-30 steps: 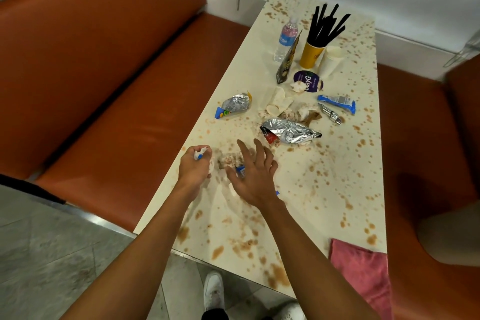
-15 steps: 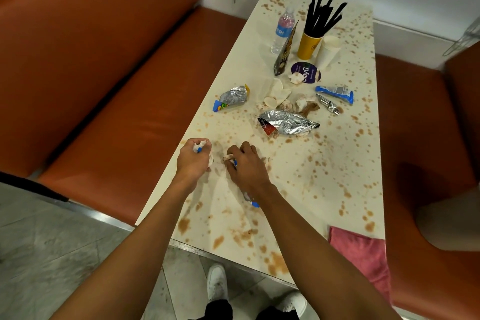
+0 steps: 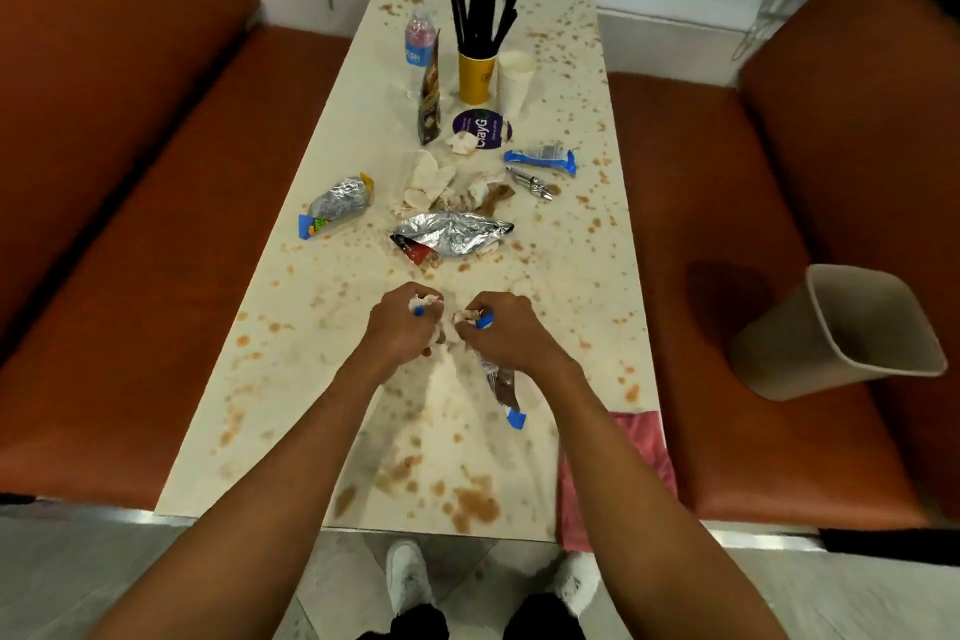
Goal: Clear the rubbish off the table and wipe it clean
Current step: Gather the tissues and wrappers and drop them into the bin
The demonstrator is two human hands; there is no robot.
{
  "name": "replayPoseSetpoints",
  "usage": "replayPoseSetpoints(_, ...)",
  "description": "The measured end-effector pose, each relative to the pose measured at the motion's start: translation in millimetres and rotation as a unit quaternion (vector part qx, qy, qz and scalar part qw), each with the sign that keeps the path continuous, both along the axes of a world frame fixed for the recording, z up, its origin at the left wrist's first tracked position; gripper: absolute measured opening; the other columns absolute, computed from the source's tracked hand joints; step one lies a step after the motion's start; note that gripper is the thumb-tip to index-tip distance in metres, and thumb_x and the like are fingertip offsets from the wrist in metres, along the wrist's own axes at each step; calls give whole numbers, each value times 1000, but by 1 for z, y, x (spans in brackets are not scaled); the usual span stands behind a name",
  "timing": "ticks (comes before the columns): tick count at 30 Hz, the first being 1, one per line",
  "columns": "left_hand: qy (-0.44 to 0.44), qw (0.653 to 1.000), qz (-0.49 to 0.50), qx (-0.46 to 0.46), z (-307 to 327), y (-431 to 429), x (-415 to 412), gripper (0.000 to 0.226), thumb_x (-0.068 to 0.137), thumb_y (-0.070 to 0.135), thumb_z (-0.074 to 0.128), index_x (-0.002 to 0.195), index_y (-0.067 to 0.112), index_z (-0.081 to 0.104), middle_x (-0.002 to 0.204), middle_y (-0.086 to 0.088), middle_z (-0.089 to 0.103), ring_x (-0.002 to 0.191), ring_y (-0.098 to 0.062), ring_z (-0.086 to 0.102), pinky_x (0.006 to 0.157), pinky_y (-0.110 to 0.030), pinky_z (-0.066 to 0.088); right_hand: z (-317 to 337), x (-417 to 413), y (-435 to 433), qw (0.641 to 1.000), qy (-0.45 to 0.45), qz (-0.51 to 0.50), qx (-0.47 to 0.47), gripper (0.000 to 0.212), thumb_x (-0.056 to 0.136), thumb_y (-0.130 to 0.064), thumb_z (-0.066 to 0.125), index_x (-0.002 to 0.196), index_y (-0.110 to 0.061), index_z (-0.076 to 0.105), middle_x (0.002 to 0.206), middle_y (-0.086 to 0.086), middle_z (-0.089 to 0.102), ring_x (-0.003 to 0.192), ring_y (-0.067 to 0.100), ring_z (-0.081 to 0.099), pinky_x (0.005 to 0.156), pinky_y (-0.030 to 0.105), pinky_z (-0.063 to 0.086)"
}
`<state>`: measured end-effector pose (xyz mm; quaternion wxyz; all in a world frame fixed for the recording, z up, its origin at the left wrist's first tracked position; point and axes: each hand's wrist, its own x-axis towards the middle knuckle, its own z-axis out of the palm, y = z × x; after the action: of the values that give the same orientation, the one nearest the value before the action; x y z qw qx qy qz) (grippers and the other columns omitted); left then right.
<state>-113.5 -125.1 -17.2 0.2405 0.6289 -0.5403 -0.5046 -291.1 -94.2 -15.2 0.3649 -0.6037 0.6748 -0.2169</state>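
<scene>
- Both hands are working at the near-middle of the table (image 3: 311, 379), knuckles almost touching
- left hand (image 3: 400, 330) is closing round a tissue wad (image 3: 427, 300) with a blue scrap poking out
- right hand (image 3: 506, 335) is gripping more tissue plus a brown wrapper (image 3: 503, 387); the wrapper's tail is trailing out under the wrist and lying on the table, blue end nearest the person
- Step in hand, as I'm reading it: bunching the near scraps into one load for the bin
- Doing it well: gathering that loose tail into the fist before lifting, otherwise it is likely dragging through the brown spatter or dropping
- Squeezing the tissue tight, since it looks damp and stained and is probably shedding bits
- Merging both loads into one hand is looking sensible, freeing the other for the next grab
- bin (image 3: 852, 322) is sitting tilted on the right bench (image 3: 727, 431), mouth facing roughly toward the table, well apart from the hands; carrying low and across is the short route
- Waiting further out: silver foil bag (image 3: 452, 233) just beyond the hands, foil wrapper (image 3: 340, 204) to its left, napkins (image 3: 428, 177), blue wrapper (image 3: 540, 157)
- pink cloth (image 3: 647, 442) is hanging over the near right edge, untouched; wiping is making sense only once the rubbish is off
- Overall early going: most litter and all stains are remaining
</scene>
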Motion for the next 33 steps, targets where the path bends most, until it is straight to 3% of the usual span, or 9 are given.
replayPoseSetpoints(3, 7, 999, -54, -2, 2, 3, -45, 11, 103, 20, 62, 105, 25, 72, 88, -10, 76, 69, -33, 71, 56, -35, 55, 4, -44, 13, 999, 8, -34, 15, 15, 92, -23, 74, 90, -8, 72, 91, 7, 73, 89, 21, 62, 75, 26, 42)
replayPoseSetpoints(8, 6, 993, -118, -4, 6, 11, -129, 8, 103, 26, 64, 104, 27, 72, 88, -10, 74, 67, -23, 66, 57, -33, 52, 17, -123, 36, 996, 5, -92, 22, 11, 93, -29, 72, 92, -18, 70, 98, 4, 71, 89, 17, 62, 63, 12, 40)
replayPoseSetpoints(12, 17, 990, -143, -3, 7, 21, -211, 7, 100, 28, 68, 104, 25, 73, 99, -2, 72, 74, -18, 67, 61, -30, 53, 20, -206, 61, 991, 15, -128, 24, 13, 95, -32, 70, 91, -20, 69, 94, 1, 70, 106, 24, 57, 82, 28, 42)
replayPoseSetpoints(16, 33, 983, -179, 9, 10, 32, -292, 7, 100, 26, 70, 106, 23, 71, 101, -3, 72, 78, -17, 65, 63, -31, 52, 22, -285, 82, 982, 21, -185, 22, 16, 93, -35, 73, 87, -21, 70, 87, -1, 73, 85, 15, 66, 70, 21, 46)
replayPoseSetpoints(21, 63, 978, -189, 60, 13, 46, -389, 18, 95, 30, 77, 111, 22, 71, 104, -6, 74, 90, -23, 70, 65, -32, 53, 19, -383, 104, 969, 31, -245, 20, 18, 92, -39, 73, 93, -22, 72, 86, 2, 76, 89, 20, 71, 83, 34, 57)
replayPoseSetpoints(24, 94, 973, -187, 94, 14, 51, -437, 18, 93, 26, 80, 108, 21, 71, 99, -7, 75, 84, -21, 69, 62, -33, 50, 18, -437, 111, 962, 49, -268, 5, 22, 95, -35, 74, 104, -14, 73, 89, 1, 73, 85, 18, 68, 76, 29, 49)
replayPoseSetpoints(28, 114, 970, -192, 100, 16, 55, -500, 23, 94, 18, 79, 113, 11, 70, 92, -9, 72, 75, -18, 65, 57, -33, 49, 11, -508, 111, 943, 58, -327, -16, 25, 98, -30, 71, 111, -9, 72, 97, 6, 71, 89, 20, 62, 79, 25, 42)
replayPoseSetpoints(30, 108, 971, -193, 92, 16, 55, -527, 23, 95, 18, 78, 115, 12, 70, 99, -8, 72, 80, -19, 68, 58, -32, 53, 5, -538, 106, 931, 64, -357, -35, 25, 98, -28, 71, 111, -7, 71, 102, 7, 72, 91, 19, 60, 75, 19, 34)
replayPoseSetpoints(33, 94, 974, -184, 88, 13, 52, -561, 22, 96, 20, 77, 116, 18, 69, 107, -5, 72, 93, -21, 72, 68, -35, 63, -8, -577, 94, 913, 63, -399, -52, 26, 99, -29, 70, 114, -7, 69, 112, 10, 70, 103, 25, 62, 79, 22, 36)
